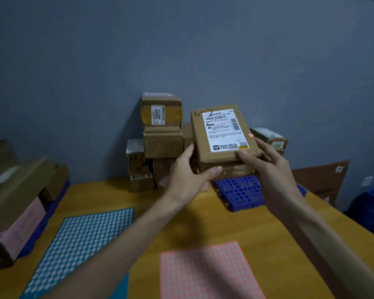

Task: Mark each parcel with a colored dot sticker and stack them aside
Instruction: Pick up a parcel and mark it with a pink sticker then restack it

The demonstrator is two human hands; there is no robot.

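I hold a brown cardboard parcel (221, 134) with a white shipping label above the blue perforated pallet (240, 193). My left hand (188, 178) grips its near left corner and my right hand (266, 160) grips its right side. A pink dot sticker (250, 135) sits on the parcel's right edge. A blue sticker sheet (80, 240) lies at the near left of the yellow table and a pink sticker sheet (207, 272) at the near middle.
Several stacked brown parcels (160, 137) stand against the grey wall behind the table. More parcels (20, 190) sit on a blue pallet at the left. Another parcel (270, 137) lies behind my right hand. A blue crate (371, 208) stands at the right.
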